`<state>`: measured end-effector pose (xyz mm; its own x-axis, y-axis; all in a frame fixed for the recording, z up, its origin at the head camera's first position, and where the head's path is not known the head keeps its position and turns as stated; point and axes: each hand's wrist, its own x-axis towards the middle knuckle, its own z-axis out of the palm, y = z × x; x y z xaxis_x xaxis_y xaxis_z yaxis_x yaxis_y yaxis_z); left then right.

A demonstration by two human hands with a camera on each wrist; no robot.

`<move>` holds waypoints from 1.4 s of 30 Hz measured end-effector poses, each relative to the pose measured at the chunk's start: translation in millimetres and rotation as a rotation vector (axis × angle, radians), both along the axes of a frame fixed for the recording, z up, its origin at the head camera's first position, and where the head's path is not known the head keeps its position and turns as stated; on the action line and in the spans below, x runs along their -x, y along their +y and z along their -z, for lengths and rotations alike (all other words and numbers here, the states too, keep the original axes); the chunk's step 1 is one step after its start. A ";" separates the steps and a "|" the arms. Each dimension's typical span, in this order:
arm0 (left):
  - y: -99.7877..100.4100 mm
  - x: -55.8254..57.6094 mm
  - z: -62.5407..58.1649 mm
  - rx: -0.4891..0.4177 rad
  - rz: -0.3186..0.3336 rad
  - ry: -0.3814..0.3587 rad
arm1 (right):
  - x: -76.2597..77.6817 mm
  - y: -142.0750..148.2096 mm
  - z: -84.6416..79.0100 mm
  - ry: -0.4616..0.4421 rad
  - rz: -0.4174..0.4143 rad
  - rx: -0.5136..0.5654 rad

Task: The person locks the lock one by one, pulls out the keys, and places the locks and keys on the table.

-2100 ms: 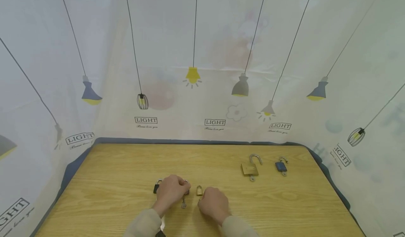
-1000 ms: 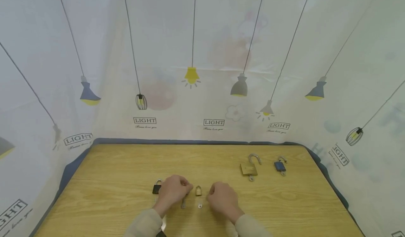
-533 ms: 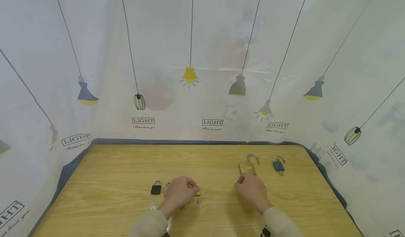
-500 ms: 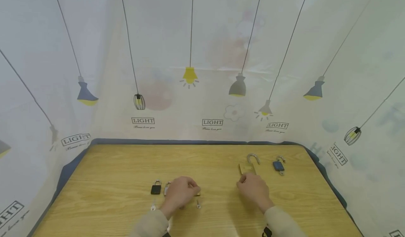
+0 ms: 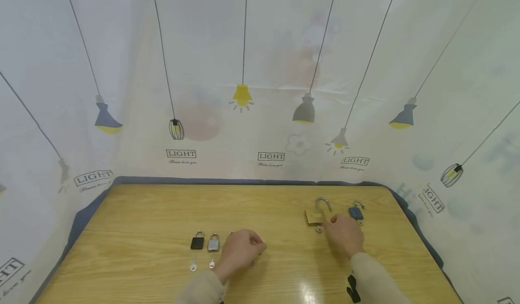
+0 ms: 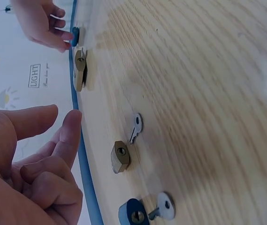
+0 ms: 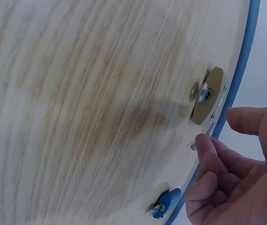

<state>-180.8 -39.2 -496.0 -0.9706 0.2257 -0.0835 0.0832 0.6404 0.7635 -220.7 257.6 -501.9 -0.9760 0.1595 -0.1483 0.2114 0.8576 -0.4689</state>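
My left hand (image 5: 243, 250) hovers low over the table, thumb and index finger apart with nothing between them. Close by in the left wrist view are a small brass padlock (image 6: 120, 158) with a loose key (image 6: 136, 127), and a blue padlock (image 6: 132, 212) with its key (image 6: 165, 207); the hand mostly hides these in the head view. My right hand (image 5: 346, 234) is beside a large brass padlock (image 5: 314, 217), thumb and index finger spread and holding nothing. That padlock's shackle is open and a key (image 7: 202, 92) sits in its keyhole.
On the left stand a black padlock (image 5: 197, 242) and a silver padlock (image 5: 213, 243), each with a key (image 5: 193, 265) in front. Right of the large brass padlock is a small blue padlock (image 5: 355, 212), shackle open, key inserted. A printed curtain (image 5: 219, 114) surrounds the wooden table (image 5: 162, 209).
My right hand has moved right, from the small brass padlock's key to beside the large brass padlock. My left hand has shifted right, uncovering the silver padlock and its key.
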 end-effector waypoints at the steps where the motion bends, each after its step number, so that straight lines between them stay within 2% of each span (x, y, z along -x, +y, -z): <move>1: 0.2 -0.4 0.2 -0.004 0.003 -0.007 | 1.8 0.3 0.6 -0.006 -0.002 0.000; 5: 1.5 -2.1 1.6 -0.010 0.012 -0.032 | 7.2 -1.2 0.6 -0.030 0.008 0.007; 9: 2.4 -3.7 3.2 0.003 0.008 -0.027 | 12.6 -7.0 1.0 -0.042 0.032 0.023; 16: 2.1 -5.9 4.4 -0.012 0.001 -0.027 | 22.1 -19.0 3.0 -0.035 0.024 -0.045; 26: -3.0 -4.6 4.2 -0.002 -0.001 -0.012 | 29.0 -29.3 7.4 -0.043 0.042 -0.059; 33: -6.2 -3.5 3.8 -0.026 0.000 -0.024 | 33.8 -29.6 11.7 -0.043 0.034 -0.018; 39: -8.4 -4.3 3.7 -0.026 0.006 -0.020 | 35.0 -26.1 13.9 -0.008 0.024 0.077; 42: -9.9 -4.8 2.6 -0.024 -0.001 -0.023 | 33.2 -28.3 9.3 0.000 0.026 0.124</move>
